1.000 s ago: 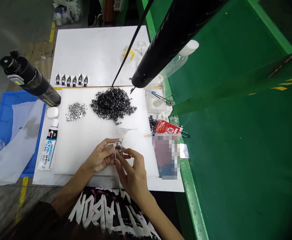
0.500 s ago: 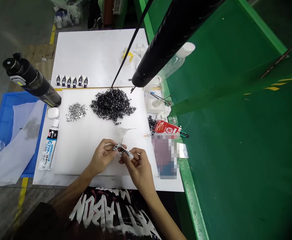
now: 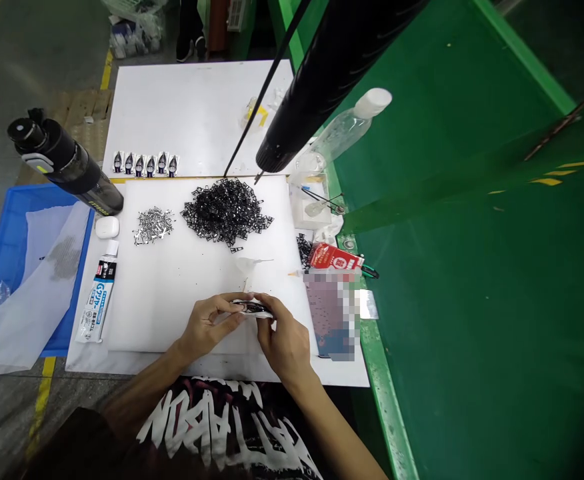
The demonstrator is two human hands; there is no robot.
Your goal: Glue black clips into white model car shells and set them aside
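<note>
on the far left sits a blue plastic tray with a thin white sheet lying over it. next comes a black tube-shaped bottle, lying on its side, and a tube of glue lies close by, maybe so it is easy to reach. on a white board are a small heap of silver metal bits and a big heap of black metal bits, set apart, it seems, so the two kinds do not mix. the left hand and the right hand meet near the front of the board. the grip of each hand is closed, with fingers and thumb pinching one end of a small dark metal frame. the frame is held flat in the air over the board, close to the person, perhaps so it can be seen well. a small plastic dropper lies just past the hands. to the right are a red box and a clear plastic bottle, and then the green table runs on.
</note>
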